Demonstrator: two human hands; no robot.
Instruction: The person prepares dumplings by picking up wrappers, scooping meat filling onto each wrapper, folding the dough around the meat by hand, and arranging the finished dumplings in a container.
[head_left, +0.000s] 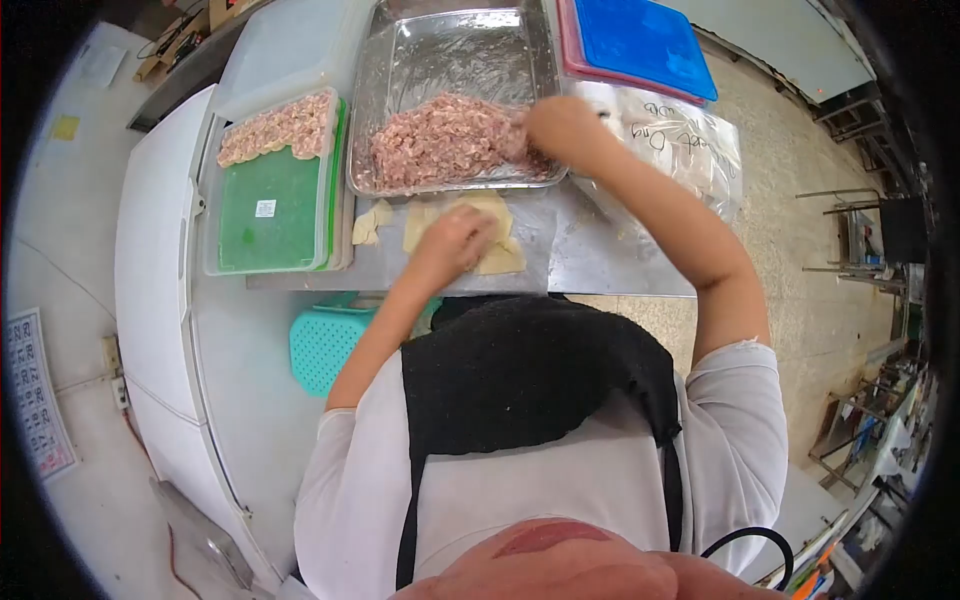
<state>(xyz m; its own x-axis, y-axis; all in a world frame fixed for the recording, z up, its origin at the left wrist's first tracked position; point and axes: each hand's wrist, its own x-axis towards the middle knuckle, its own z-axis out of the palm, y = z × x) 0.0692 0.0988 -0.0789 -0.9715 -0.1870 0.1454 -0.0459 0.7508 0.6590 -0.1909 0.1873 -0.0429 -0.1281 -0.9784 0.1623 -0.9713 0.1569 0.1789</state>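
Note:
My left hand is closed, its fingers curled over pale thin dough wrappers on the metal table; whatever lies inside the fingers is hidden. A smaller torn-looking wrapper lies to its left. My right hand is at the right end of a mound of minced meat, in a steel tray. That hand looks closed, with a small dark end showing by it, but I cannot make out what it grips. Left of the tray, rows of filled dumplings sit at the top of a green-bottomed plastic container.
Blue and red lids are stacked at the back right, beside a clear plastic bag with handwriting. A translucent tub stands at the back left. Below the table edge is a turquoise perforated basket. A white appliance stands left.

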